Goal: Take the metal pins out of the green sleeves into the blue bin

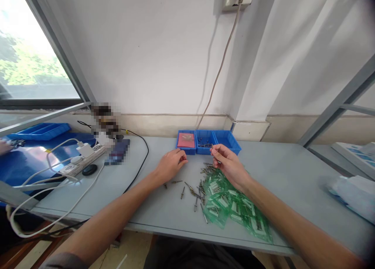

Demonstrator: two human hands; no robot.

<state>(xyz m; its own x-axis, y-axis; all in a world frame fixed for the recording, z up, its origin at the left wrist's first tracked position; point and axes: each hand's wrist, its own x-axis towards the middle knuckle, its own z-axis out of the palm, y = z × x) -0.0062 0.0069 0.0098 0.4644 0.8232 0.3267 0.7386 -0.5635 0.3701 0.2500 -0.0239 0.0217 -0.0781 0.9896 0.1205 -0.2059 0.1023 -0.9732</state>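
Note:
My right hand (227, 164) is raised at the front edge of the blue divided bins, thumb and fingertips pinched on a small metal pin-like part, mostly covered by the fingers. Similar parts lie in the middle blue bin (206, 133). My left hand (172, 164) rests near the left bin with its fingers curled closed; whatever they may hold is hidden. Loose metal pin-like parts (195, 203) are scattered on the table between my forearms. Beneath my right wrist spreads a pile of green plastic bags (225, 200) with metal parts and white labels.
A red card or packet (186, 140) lies in the left bin. On the left are a power strip (83, 159) with white cables, a black round object (89, 169) and a black cable (143, 165). Clear plastic wrapping (353, 192) lies at the right.

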